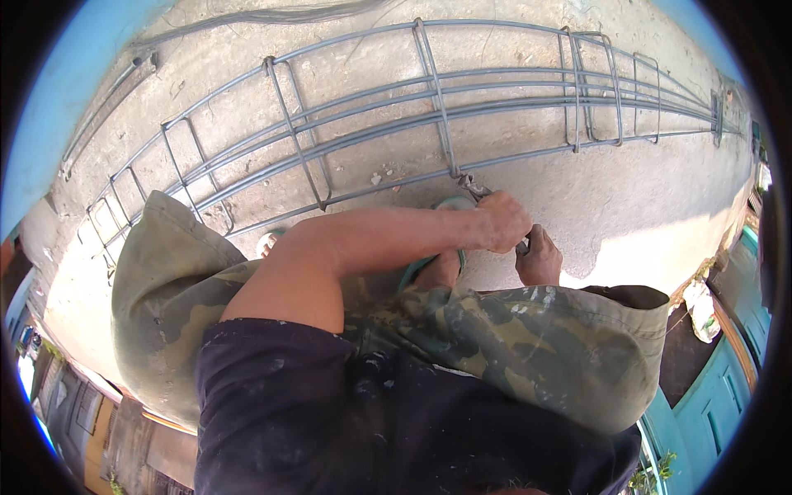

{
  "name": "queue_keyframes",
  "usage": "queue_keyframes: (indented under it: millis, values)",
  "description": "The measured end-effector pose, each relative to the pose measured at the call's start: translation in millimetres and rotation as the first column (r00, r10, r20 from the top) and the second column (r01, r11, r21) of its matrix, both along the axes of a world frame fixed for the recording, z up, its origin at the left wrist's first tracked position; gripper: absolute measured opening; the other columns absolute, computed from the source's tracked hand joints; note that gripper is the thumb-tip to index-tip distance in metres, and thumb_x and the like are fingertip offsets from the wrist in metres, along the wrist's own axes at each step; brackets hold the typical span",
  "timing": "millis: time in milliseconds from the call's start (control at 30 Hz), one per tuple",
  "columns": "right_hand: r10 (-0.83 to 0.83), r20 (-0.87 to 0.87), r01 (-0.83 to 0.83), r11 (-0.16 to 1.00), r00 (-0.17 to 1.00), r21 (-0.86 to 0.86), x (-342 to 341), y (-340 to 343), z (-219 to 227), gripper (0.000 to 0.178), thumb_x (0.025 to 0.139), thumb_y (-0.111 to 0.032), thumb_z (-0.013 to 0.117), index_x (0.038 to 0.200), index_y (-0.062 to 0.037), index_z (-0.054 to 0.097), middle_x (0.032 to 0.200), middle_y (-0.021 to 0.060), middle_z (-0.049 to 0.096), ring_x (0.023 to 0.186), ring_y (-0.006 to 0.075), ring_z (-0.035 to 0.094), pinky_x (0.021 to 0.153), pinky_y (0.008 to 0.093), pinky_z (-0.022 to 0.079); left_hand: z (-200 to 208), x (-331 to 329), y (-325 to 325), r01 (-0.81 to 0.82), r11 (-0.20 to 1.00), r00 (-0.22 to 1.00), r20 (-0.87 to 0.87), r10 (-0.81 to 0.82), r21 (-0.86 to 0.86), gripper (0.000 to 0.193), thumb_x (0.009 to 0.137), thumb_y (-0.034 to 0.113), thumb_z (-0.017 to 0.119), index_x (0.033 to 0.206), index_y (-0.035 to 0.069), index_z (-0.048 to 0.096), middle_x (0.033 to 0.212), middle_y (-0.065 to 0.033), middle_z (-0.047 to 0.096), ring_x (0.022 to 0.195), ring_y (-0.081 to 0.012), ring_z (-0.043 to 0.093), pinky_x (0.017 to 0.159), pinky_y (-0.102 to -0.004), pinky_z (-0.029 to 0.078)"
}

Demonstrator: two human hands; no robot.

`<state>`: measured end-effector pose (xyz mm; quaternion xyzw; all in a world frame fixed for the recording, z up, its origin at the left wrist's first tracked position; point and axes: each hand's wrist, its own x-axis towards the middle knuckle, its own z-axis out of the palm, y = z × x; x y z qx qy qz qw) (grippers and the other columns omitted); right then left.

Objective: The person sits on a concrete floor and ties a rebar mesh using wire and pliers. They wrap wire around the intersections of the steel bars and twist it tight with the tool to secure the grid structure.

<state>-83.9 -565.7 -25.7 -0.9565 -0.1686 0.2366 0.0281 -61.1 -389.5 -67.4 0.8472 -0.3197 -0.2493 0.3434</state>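
Observation:
A pair of pliers (473,187) has its jaws at the near rod of a steel rebar cage (371,132), close to the bottom corner of a square stirrup. My left hand (505,223), its arm reaching across from the left, is closed round the pliers' handles. Just right of and below it, my right hand (540,257) has its fingers closed at the dark handle end that shows between the two hands. Most of the handles are hidden by my fingers, and my right forearm is hidden behind my knee. Whether wire sits in the jaws cannot be made out.
The cage lies across the concrete floor (610,198) in front of my sandalled feet (437,268). Loose wire or thin rods (264,16) lie at the back left, near a metal bar (107,111). At the right are a white bag (701,312) and turquoise panels (718,396).

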Motion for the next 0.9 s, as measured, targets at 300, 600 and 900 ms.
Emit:
queue_keyframes:
  millis: [300, 600, 900]
  values:
    - [-0.196, -0.331, 0.228, 0.972, 0.923, 0.062, -6, -2, -2, 0.021, 0.084, -0.014, 0.069, 0.099, -0.001, 0.06, 0.079, 0.022, 0.067, 0.074, 0.0418, 0.066, 0.064, 0.0488, 0.05, -2, -11, -4, 0.092, 0.994, 0.99, 0.1, -0.097, 0.054, 0.02, 0.083, 0.018, 0.06, 0.09, 0.004, 0.073, 0.082, -0.0124, 0.073, 0.078, -0.0272, 0.073, 0.066, -0.0401, 0.058]
    - [-0.248, -0.741, 0.356, 0.934, 0.624, -0.012, 5, -27, -16, 0.028, 0.082, -0.013, 0.069, 0.103, 0.0039, 0.061, 0.08, 0.0185, 0.067, 0.073, 0.0295, 0.065, 0.068, 0.0406, 0.05, -22, -24, -2, 0.017, 0.989, 0.811, 0.581, 0.072, -0.148, 0.014, 0.082, 0.022, 0.062, 0.086, 0.008, 0.061, 0.077, -0.0028, 0.069, 0.074, -0.0188, 0.069, 0.065, -0.0304, 0.053]
    - [-0.223, -0.972, 0.72, 0.661, -0.081, -0.211, 2, -7, 1, 0.031, 0.081, -0.014, 0.07, 0.105, 0.0025, 0.06, 0.083, 0.0189, 0.066, 0.077, 0.0299, 0.066, 0.071, 0.041, 0.051, -30, -48, 7, -0.12, 0.931, 0.568, 0.746, 0.349, -0.344, 0.012, 0.083, 0.025, 0.058, 0.088, 0.014, 0.057, 0.084, 0.0047, 0.055, 0.092, -0.0119, 0.055, 0.088, -0.0307, 0.038]
